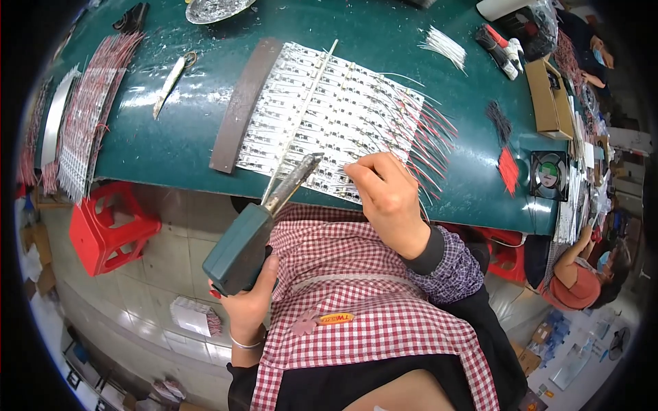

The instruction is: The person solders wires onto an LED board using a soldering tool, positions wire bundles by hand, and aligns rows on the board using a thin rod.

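My left hand [248, 301] is wrapped round the handle of a dark green soldering gun [240, 243]. Its metal tip slants up over the near edge of a white sheet of small circuit boards [325, 113]. Just right of the tip, my right hand [392, 198] hovers over the same sheet, thumb and forefinger pinched together; whatever lies between them is too small to make out. Red, black and white wires [432, 140] fan out from the sheet's right side. A thin pale strip [312, 96] crosses the boards, and a brown bar [245, 106] lies along their left edge.
Wired board sheets [86, 116] lie at the table's left, near a white-handled tool [170, 85]. To the right are white wires [445, 48], red and black wires [508, 171], a cardboard box [548, 99] and a small fan [549, 175]. A red stool [110, 229] stands below left; co-workers [579, 274] sit right.
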Action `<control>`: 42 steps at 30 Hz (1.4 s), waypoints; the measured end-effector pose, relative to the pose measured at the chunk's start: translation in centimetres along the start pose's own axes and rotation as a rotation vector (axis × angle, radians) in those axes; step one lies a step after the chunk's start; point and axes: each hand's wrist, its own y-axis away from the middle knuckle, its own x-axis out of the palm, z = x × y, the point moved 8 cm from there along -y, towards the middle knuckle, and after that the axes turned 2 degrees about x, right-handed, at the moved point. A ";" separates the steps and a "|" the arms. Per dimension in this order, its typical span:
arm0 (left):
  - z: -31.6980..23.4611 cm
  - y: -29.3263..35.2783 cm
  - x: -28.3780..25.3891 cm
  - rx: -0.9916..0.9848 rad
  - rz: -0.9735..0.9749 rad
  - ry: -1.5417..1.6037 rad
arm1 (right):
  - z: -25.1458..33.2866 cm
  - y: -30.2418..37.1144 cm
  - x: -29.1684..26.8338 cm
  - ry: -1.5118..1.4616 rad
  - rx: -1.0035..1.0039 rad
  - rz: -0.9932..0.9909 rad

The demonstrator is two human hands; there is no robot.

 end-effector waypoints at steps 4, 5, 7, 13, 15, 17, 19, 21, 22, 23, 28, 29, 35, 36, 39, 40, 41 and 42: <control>-1.0 0.0 0.7 -0.067 -0.049 -0.029 | 0.0 0.1 0.1 0.023 -0.008 0.011; -0.9 0.0 0.8 -0.068 -0.048 -0.031 | -0.1 0.2 0.1 0.022 -0.006 0.011; -1.1 0.0 1.0 0.017 -0.047 -0.081 | 0.1 0.2 0.2 0.013 -0.026 0.023; -2.0 -0.1 1.4 0.166 0.008 -0.229 | 0.3 0.2 0.3 0.026 -0.011 0.042; -2.0 -0.4 1.6 0.172 0.027 -0.224 | 0.3 0.2 0.3 0.033 -0.010 0.041; -2.2 -0.7 2.0 0.178 0.049 -0.217 | 0.3 0.3 0.3 0.043 -0.007 0.039; -2.3 -0.8 2.0 0.101 0.033 -0.157 | 0.4 0.2 0.3 0.040 -0.010 0.031; -2.5 -0.7 2.0 0.099 0.027 -0.169 | 0.4 0.3 0.4 0.045 -0.012 0.028; -2.6 -0.8 1.9 0.096 0.020 -0.179 | 0.4 0.3 0.4 0.052 -0.014 0.025; -2.4 -0.7 1.8 0.098 0.024 -0.181 | 0.4 0.2 0.4 0.052 -0.012 0.022; -0.8 0.5 0.4 0.054 -0.012 -0.267 | 0.4 0.3 0.4 0.063 -0.026 0.016; -0.7 0.7 0.3 0.052 -0.011 -0.269 | 0.4 0.3 0.4 0.062 -0.023 0.017; -0.8 0.9 -0.1 0.006 -0.074 -0.249 | 0.5 0.2 0.3 0.064 -0.012 0.018; -0.9 0.8 0.0 0.020 -0.063 -0.271 | 0.5 0.3 0.3 0.062 -0.006 0.016; -1.5 0.4 0.5 0.023 -0.049 -0.224 | 0.4 0.4 0.4 0.061 0.001 0.013; -1.6 0.2 0.6 0.011 -0.047 -0.156 | 0.3 0.4 0.5 0.063 0.002 0.012; -1.5 0.1 0.7 0.012 -0.048 -0.156 | 0.3 0.4 0.5 0.063 0.001 0.010; -1.6 0.0 0.8 0.032 -0.034 -0.166 | 0.4 0.4 0.4 0.063 -0.002 0.007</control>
